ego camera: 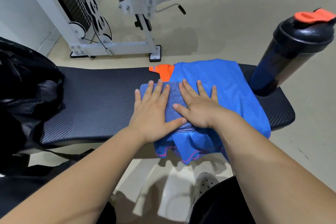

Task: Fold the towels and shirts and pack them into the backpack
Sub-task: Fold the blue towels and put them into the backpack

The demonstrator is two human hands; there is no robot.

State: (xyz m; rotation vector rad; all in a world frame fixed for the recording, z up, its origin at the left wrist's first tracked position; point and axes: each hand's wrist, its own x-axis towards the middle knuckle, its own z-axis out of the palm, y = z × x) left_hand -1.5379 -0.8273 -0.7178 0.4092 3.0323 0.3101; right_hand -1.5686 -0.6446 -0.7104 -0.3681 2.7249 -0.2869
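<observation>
Now my left hand (152, 112) and right hand (198, 107) press flat, fingers straight, on the folded towel (174, 96), lying lengthwise away from me atop the shirt (227, 85) on the counter (100, 100), backpack (27, 87) well to my left.

Views: 1, a wide-angle camera worn on the person's head.
Facing: forward and steeply down onto the tabletop (101, 96), whose pad runs from 9 o'clock to 3 o'clock across the middle.
Nearness: close; the left hand (152, 112) and right hand (198, 109) lie flat at the centre, large in frame.
Edges: backpack (27, 87) at 9 o'clock, shaker bottle (291, 54) at 2 o'clock, gym machine (109, 23) at 11 o'clock, floor (236, 32) at 1 o'clock, a shoe (205, 185) at 6 o'clock.
Lens: straight edges bow near the borders.
</observation>
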